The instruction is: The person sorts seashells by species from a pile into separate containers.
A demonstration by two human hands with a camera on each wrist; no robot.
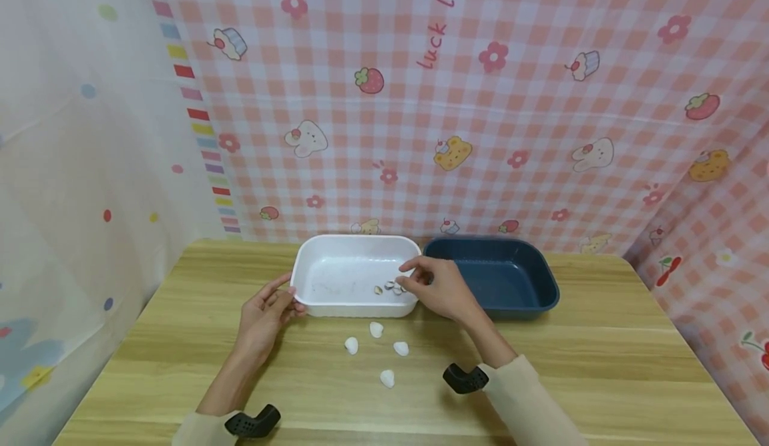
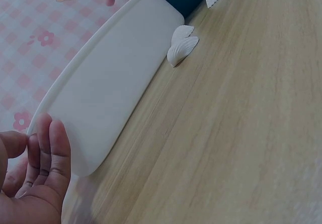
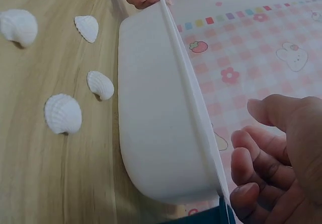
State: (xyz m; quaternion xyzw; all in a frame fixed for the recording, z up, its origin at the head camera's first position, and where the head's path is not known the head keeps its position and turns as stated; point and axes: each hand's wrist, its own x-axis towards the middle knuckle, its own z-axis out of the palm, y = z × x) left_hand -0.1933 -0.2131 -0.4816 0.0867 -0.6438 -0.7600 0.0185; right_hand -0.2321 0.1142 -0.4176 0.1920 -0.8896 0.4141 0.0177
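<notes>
My left hand [image 1: 264,312] pinches the rim of a white tray [image 1: 336,309] at its left end, thumb against the fingers in the left wrist view. Over the tray's right end is my right hand [image 1: 441,287], its thumb and index finger apart and nothing seen between them. Several small brownish shells [image 1: 378,290] lie on the tray floor, close to the right fingertips. In the right wrist view the tray wall [image 3: 156,108] hides them. In front of the tray, several white ribbed seashells [image 1: 387,378] are spread on the table.
A dark blue tray [image 1: 517,311] stands at the right, beside the white one. Both sit on a wood-grain table [image 1: 601,379] near its back edge. Behind rises a pink checked cloth [image 1: 384,132], with a pale dotted cloth [image 1: 90,165] on the left.
</notes>
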